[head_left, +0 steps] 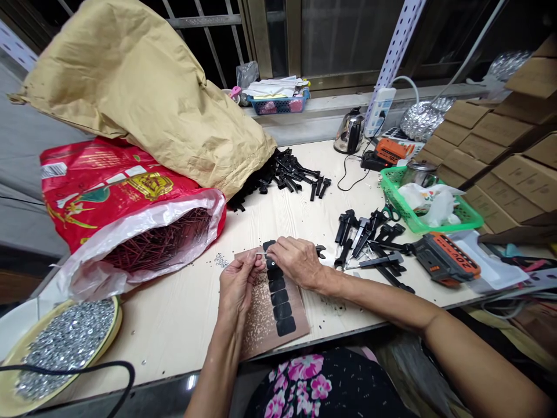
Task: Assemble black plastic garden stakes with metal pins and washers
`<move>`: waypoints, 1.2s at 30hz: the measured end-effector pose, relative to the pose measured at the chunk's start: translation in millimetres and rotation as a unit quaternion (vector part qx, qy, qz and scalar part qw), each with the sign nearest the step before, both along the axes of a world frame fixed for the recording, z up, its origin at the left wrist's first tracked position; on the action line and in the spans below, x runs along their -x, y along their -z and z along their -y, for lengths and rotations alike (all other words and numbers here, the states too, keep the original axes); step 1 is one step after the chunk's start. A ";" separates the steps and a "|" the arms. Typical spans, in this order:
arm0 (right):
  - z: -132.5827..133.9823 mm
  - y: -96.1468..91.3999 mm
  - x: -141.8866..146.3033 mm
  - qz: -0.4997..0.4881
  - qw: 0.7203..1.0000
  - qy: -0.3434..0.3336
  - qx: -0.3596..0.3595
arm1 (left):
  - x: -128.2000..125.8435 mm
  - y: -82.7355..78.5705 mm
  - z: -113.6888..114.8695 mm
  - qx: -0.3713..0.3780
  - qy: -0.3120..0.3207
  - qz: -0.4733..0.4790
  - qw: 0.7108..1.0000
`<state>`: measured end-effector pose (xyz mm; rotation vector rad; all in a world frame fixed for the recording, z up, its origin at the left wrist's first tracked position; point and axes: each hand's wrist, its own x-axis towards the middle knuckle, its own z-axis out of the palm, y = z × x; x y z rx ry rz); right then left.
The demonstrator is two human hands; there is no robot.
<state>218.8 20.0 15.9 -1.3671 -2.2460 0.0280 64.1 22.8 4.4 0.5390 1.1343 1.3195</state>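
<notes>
My left hand point(238, 283) is closed in a pinch on a thin metal pin point(260, 253) above a brown board point(274, 307) at the table's front edge. My right hand point(296, 258) is closed over a small black plastic part point(270, 262) at the pin's tip. Several black pads point(282, 310) lie in a row on the board, with fine metal specks beside them.
A red sack point(130, 220) of dark rods lies open at left under a tan paper bag point(143, 93). A tray of silver bits point(65, 342) sits front left. Black parts point(291, 174), finished pieces point(369, 238), an orange power tool point(448, 261), a green basket point(430, 203) and cartons point(500, 151) fill the right.
</notes>
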 end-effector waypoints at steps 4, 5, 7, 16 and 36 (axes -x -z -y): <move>-0.4 0.4 -0.5 -0.040 0.997 -0.011 0.072 | 2.1 2.4 -0.4 -0.010 0.010 -0.019 1.000; -0.5 0.9 -0.5 -0.041 0.996 -0.014 0.078 | 2.5 3.2 -0.2 -0.007 0.013 -0.025 1.000; -0.8 2.2 -0.5 -0.032 0.996 -0.015 0.079 | 3.1 5.5 0.8 -0.001 0.013 -0.041 0.999; -2.8 15.1 0.8 -0.092 0.991 -0.011 0.100 | 4.2 10.3 2.1 -0.019 0.007 -0.112 0.994; -5.0 26.4 -1.1 -0.017 0.999 -0.033 0.030 | 8.6 17.5 -3.3 0.033 0.041 -0.079 0.995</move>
